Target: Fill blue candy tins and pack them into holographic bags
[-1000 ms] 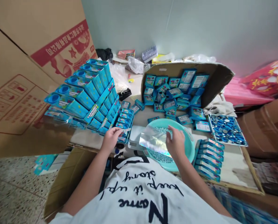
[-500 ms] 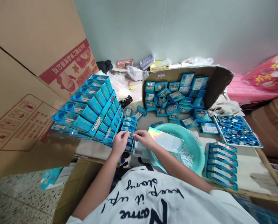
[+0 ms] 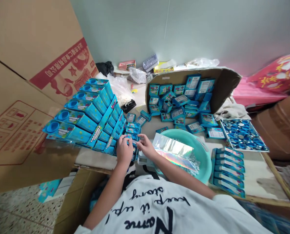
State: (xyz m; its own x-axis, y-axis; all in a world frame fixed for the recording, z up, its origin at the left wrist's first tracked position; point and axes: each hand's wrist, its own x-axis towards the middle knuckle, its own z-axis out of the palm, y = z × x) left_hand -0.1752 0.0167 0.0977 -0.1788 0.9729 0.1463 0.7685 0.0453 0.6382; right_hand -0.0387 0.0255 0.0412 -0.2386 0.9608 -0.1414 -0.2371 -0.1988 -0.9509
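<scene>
My left hand (image 3: 125, 151) is closed over a row of small blue boxes (image 3: 132, 125), its fingertips at one box's round-holed end. From the right, my right hand (image 3: 146, 148) meets it with thumb and fingers pinched together. A thin pale strip (image 3: 134, 142) lies between the two sets of fingertips; its ends are hidden by the fingers. Below my right wrist, a shiny rainbow sheet (image 3: 172, 148) rests across a turquoise basin (image 3: 205, 167) of small pale pieces (image 3: 195, 164). A white scale (image 3: 143, 159) shows partly beside the basin.
Tall stacked blue boxes (image 3: 83, 120) stand left, beside a large carton (image 3: 15, 97). An open carton (image 3: 225, 81) holds jumbled small blue boxes (image 3: 180, 100) behind the basin. To the right are a tray of blue caps (image 3: 243, 135) and a row of flat blue boxes (image 3: 229, 170).
My right hand has left the shiny sheet and moved left to meet my left hand at the row of boxes. The sheet now lies on the basin. The view has shifted slightly.
</scene>
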